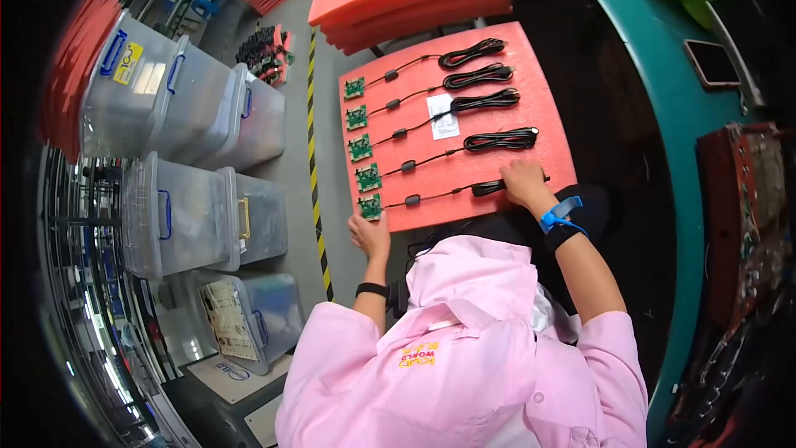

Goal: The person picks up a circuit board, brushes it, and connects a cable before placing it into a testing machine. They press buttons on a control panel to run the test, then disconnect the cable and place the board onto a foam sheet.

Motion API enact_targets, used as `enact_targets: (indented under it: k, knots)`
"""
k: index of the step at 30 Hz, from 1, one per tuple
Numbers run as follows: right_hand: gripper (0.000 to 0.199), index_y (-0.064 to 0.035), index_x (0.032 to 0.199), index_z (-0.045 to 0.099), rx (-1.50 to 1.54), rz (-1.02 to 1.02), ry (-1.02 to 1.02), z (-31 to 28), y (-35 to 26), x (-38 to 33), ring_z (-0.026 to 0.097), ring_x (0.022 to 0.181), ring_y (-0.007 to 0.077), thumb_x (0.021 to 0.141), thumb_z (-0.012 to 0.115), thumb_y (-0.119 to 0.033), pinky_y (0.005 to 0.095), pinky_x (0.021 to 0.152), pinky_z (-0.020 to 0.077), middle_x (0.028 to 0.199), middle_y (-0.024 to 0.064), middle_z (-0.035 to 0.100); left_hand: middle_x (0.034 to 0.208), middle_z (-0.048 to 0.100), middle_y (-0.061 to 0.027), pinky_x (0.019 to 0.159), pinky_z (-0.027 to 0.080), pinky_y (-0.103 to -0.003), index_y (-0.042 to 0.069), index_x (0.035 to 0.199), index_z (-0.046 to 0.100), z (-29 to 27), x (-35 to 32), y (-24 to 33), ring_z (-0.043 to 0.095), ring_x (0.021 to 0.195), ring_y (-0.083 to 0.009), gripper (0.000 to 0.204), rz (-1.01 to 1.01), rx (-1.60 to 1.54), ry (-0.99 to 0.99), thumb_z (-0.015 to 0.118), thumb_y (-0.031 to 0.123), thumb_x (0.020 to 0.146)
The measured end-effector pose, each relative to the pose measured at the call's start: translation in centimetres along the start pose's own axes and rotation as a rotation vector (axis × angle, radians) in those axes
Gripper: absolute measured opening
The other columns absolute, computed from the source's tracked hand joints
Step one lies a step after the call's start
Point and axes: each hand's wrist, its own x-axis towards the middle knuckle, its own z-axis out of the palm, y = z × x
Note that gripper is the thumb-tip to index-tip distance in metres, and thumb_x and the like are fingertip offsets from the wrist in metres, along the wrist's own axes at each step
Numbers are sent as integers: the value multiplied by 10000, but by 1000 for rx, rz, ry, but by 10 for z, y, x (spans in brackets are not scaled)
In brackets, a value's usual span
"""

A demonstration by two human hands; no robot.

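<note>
On my right I see one long green worktop [634,25]. On my left I count six clear bins [186,224]: three far, two in the middle, one near. Their sides are cloudy, so I can't tell what most of them hold. A pale flat piece [224,315] with dark spots shows at the near bin's left side, but I can't tell if it is in it. Far ahead is one pile of pink foam [414,8], with black cords and one green board on top.

Nearer lies one pink sheet [551,145]. It has five black cords [485,102] in a row from far to near, each bunched up on the right. My right hand [526,182] has its grip closed on the nearest bunch. My left hand [371,235] is at the sheet's near left corner, just beside the nearest board; I can't tell if its grip is closed. One white paper [443,124] lies mid-sheet, partly under a cord. One phone [711,64] sits on the worktop. Five green boards [360,147] line the sheet's left side, one per cord. Smallest are five dark lumps [400,134], one on each cord.
</note>
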Motion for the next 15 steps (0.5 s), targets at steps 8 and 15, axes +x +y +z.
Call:
enact_targets:
  k: [8,15]
  knots:
    - [182,-94,859,536,12,51,92,12,19,-2,497,900,260,677,547,-83,450,708,409,897,94,505,1087,413,-113,907,235,-541,52,1066,405,3,6,0,391,1077,-285,577,-75,261,-173,628,409,671]
    - [259,-76,905,522,158,42,-2,3,37,-1,490,931,286,653,577,-59,466,655,406,945,114,507,1070,446,-110,920,229,-522,54,1065,406,-14,17,9,415,1059,-280,608,-142,127,-260,659,413,645]
